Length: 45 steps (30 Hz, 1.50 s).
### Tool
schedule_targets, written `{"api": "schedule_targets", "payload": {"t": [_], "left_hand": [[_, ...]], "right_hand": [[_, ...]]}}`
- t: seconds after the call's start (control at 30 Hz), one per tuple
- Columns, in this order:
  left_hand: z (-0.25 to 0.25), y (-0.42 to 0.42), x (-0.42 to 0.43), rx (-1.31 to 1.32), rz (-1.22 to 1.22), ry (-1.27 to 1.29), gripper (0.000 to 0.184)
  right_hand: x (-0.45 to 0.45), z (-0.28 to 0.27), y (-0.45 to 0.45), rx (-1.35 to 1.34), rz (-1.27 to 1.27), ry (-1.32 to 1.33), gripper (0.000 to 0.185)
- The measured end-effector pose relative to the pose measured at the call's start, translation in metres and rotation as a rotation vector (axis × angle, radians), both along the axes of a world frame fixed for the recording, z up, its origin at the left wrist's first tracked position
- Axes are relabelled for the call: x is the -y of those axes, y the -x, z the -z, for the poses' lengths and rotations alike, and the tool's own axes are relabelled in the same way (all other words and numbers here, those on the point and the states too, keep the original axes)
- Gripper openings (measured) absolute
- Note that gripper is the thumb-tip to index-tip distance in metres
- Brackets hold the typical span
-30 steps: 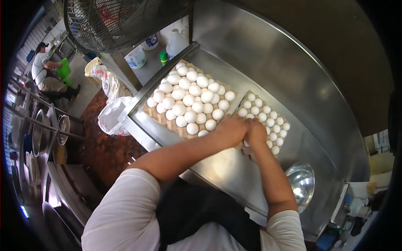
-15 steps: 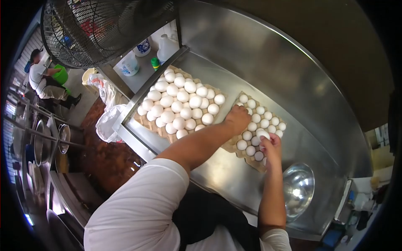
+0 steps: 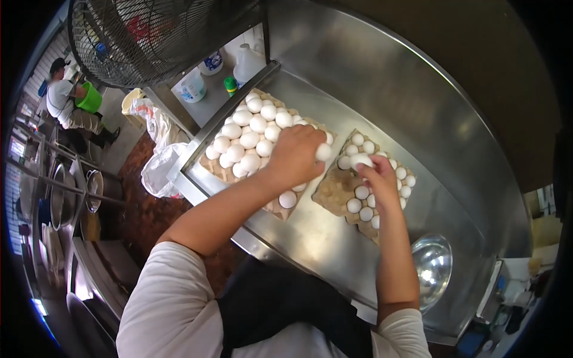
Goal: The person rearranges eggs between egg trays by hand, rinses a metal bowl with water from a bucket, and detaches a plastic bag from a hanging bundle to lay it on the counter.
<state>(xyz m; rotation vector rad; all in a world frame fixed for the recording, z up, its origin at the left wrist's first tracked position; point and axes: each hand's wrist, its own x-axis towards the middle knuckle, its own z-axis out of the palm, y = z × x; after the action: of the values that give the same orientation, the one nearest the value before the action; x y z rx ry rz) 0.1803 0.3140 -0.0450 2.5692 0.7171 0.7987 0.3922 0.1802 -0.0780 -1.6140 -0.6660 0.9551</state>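
White eggs (image 3: 249,140) are heaped on a cardboard tray (image 3: 212,167) at the left of the metal counter. My left hand (image 3: 296,154) is over the right part of this heap, its fingers curled round an egg (image 3: 323,152) that shows at their edge. A second cardboard tray (image 3: 334,190) lies to the right, with several eggs in its cups and bare cups at its left side. Above that tray my right hand (image 3: 382,178) pinches an egg (image 3: 360,160) between thumb and fingers.
A shiny metal bowl (image 3: 431,271) stands right of my right forearm. Behind the counter's left edge are a fan (image 3: 140,42), a green-capped container (image 3: 230,85) and a white jug (image 3: 248,64). Another person (image 3: 62,98) sits far left, holding a green bucket (image 3: 89,98).
My left hand has moved from the right tray to the egg heap. My right hand has shifted up and left over the tray with an egg. Cups on that tray's left side are now bare.
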Motion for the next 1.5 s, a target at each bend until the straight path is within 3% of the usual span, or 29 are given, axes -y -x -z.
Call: {"api": "schedule_targets", "payload": {"t": [0.33,0.43,0.53,0.73,0.83,0.93,1.13,1.5], "left_hand": [[0.006,0.014,-0.013,-0.303,-0.032,-0.162,0.037],[0.015,0.007,-0.012,-0.328,-0.080,-0.192,0.036],[0.020,0.005,-0.013,-0.354,-0.119,-0.209,0.034],[0.019,0.014,-0.003,-0.267,-0.135,-0.251,0.039],[0.000,0.033,0.024,0.003,-0.034,-0.109,0.047],[-0.001,0.052,0.051,0.057,0.065,-0.009,0.050],[0.006,0.080,0.095,0.093,0.151,0.191,0.040],[0.028,0.112,0.119,0.113,0.150,0.338,0.035]], "right_hand": [[-0.088,-0.003,0.029,0.798,-0.286,-0.051,0.039],[-0.102,-0.007,0.035,0.866,-0.368,0.000,0.040],[-0.109,-0.015,0.045,0.869,-0.403,0.059,0.039],[-0.115,0.001,0.043,0.797,-0.454,0.032,0.056],[-0.117,0.015,0.037,0.678,-0.470,0.058,0.059],[-0.113,0.008,0.039,0.696,-0.447,0.036,0.059],[-0.110,0.011,0.042,0.502,-0.381,-0.028,0.057],[-0.106,0.000,0.045,0.545,-0.423,0.064,0.068]]}}
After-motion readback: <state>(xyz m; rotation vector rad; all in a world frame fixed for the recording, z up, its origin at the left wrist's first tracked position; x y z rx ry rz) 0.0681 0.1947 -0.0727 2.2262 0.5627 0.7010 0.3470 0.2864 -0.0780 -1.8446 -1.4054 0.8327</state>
